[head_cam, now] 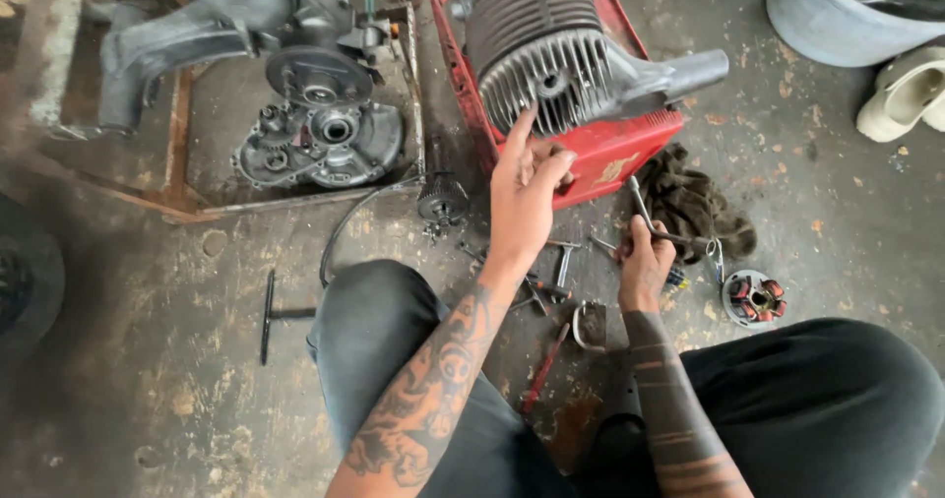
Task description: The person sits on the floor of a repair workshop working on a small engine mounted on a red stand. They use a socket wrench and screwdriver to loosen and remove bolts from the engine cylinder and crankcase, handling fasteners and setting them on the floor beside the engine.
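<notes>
A finned engine cylinder (536,50) lies on a red metal box (630,149) on the stained floor. My left hand (522,198) is raised in front of the cylinder head, index finger up against the fins, the other fingers curled around something small I cannot make out. Lower down, my right hand (645,262) is closed on the handles of pliers (645,208) that point up toward the box. Several hand tools (561,262) lie between my knees.
An opened engine case (320,139) sits on a rusty frame at the left. A T-handle wrench (268,313) lies on the floor, a dark rag (704,208) and a copper-wound stator (753,298) at the right. A grey tub (847,21) and pale shoe (901,94) are far right.
</notes>
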